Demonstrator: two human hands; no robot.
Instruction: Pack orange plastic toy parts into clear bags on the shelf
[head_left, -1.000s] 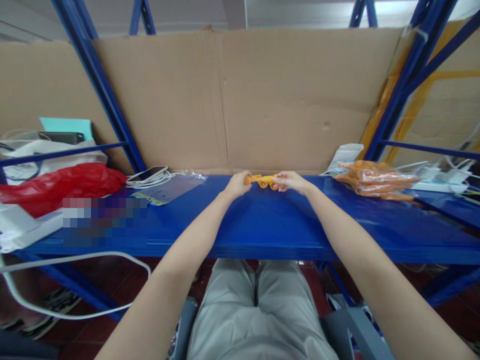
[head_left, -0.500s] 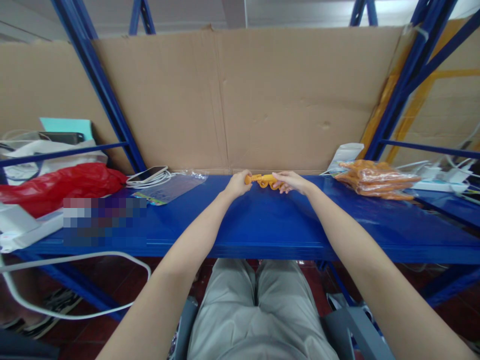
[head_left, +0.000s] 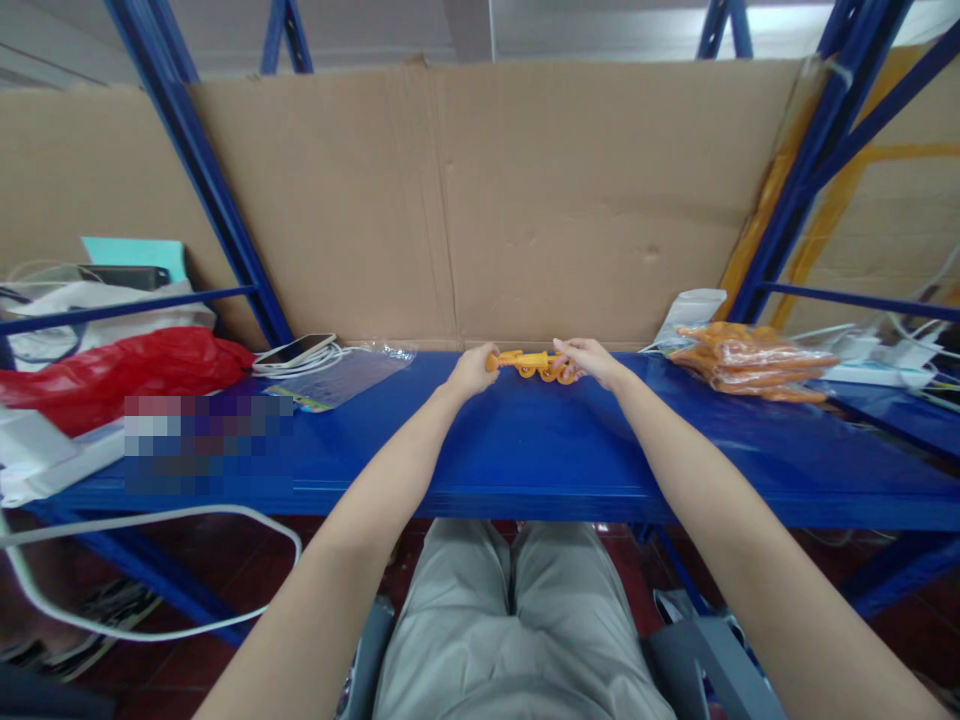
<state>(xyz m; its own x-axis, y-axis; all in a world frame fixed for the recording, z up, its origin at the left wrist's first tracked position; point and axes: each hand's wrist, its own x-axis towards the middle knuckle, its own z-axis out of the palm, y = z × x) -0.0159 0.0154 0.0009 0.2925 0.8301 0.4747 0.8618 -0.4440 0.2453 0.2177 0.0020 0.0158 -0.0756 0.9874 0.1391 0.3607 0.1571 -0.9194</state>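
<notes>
1. Worktop (head_left: 540, 450): blue, glossy, runs the full width in front of you, part of a blue rack frame.
2. Brown cardboard panel (head_left: 570, 200) stands along its back edge, with one main blue upright on each side: left upright (head_left: 206, 170), right upright (head_left: 795, 190).
3. Room: red tiled floor (head_left: 172, 665) below, pale ceiling (head_left: 375, 30) above. You're seated, two grey armrests, one each side of your legs.
4. One yellow piece (head_left: 534, 362) at mid-width, near the worktop's back edge, between your hands. Three round parts show along its near side. Can't tell if it touches the worktop.
5. Two grips, both on that piece: left grip (head_left: 472, 371) grasps its left end, right grip (head_left: 589, 363) has fingers closed on its right end.
6. Right side: one pile of bagged orange items (head_left: 750, 360); can't count the contents. One white power strip (head_left: 877, 374) beyond it.
7. Left side: one flat clear bag (head_left: 360, 378), one phone (head_left: 304, 347) beside one coiled white cable (head_left: 304, 362), one red bag (head_left: 127, 372).
8. One other person's foot, in a patterned shoe (head_left: 116, 608), on the floor lower left.
</notes>
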